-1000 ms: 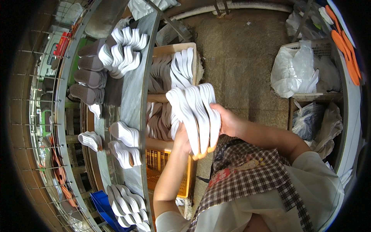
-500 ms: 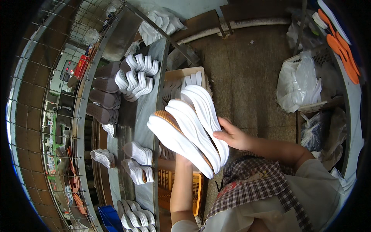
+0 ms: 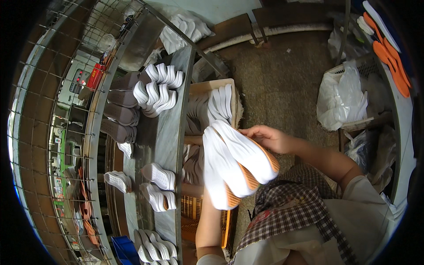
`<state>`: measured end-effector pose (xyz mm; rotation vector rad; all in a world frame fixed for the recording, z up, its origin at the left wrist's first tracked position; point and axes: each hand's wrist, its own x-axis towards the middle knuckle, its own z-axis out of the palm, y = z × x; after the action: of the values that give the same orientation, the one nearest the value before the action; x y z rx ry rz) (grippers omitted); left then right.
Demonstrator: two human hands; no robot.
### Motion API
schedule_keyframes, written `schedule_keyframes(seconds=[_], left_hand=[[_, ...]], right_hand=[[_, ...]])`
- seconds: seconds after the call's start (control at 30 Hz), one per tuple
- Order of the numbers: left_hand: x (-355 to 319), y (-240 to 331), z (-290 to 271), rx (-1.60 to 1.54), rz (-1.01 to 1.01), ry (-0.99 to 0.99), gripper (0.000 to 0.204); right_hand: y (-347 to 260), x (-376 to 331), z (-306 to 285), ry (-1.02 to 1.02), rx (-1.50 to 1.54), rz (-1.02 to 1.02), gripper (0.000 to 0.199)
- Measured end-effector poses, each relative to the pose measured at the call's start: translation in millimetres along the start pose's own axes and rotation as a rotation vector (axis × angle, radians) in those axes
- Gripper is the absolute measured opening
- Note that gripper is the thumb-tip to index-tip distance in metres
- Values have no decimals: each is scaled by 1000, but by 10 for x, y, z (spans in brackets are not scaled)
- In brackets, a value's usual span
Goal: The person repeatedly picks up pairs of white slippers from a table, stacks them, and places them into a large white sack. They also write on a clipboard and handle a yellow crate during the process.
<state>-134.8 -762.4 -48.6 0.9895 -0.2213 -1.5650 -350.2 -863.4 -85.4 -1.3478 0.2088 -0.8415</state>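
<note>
A bundle of white shoe soles [image 3: 225, 154] with orange-brown ribbed patches on their undersides is held in front of me, tilted and slightly blurred. My right hand [image 3: 270, 138] has its fingers curled at the far right edge of the bundle. From below, my left forearm [image 3: 209, 225] reaches up behind the soles; that hand's fingers are hidden by them. Just beyond the bundle stands a box [image 3: 236, 95] holding more white and grey soles.
On the grey shelf [image 3: 152, 132] at left sit white soles [image 3: 154, 95], grey soles [image 3: 119, 112] and several pairs nearer me. Wire mesh [image 3: 39, 132] borders it. An orange crate [image 3: 192, 212] stands below. A basket with plastic bags [image 3: 340, 95] and orange insoles [image 3: 391, 62] are at right.
The soles have turned over and swung nearer me, so their ribbed patches now face the lower right. My right hand has shifted up to their far edge. More of the box shows.
</note>
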Motion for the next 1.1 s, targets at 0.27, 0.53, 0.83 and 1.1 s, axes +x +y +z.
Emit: schedule_keyframes(seconds=[0.27, 0.53, 0.83, 1.1], left_hand=[[60, -174, -66, -7, -201, -61, 58], [-84, -212, 5, -294, -20, -358, 59], [-84, -119, -23, -273, 8, -363, 61], [-43, -45, -62, -220, -53, -321, 63]], right_hand=[[-79, -198, 313, 30, 214, 108, 25], [-149, -157, 352, 119, 1272, 134, 51], [-31, -341, 350, 219, 949, 191, 56], [367, -379, 370, 21, 1304, 144, 56]])
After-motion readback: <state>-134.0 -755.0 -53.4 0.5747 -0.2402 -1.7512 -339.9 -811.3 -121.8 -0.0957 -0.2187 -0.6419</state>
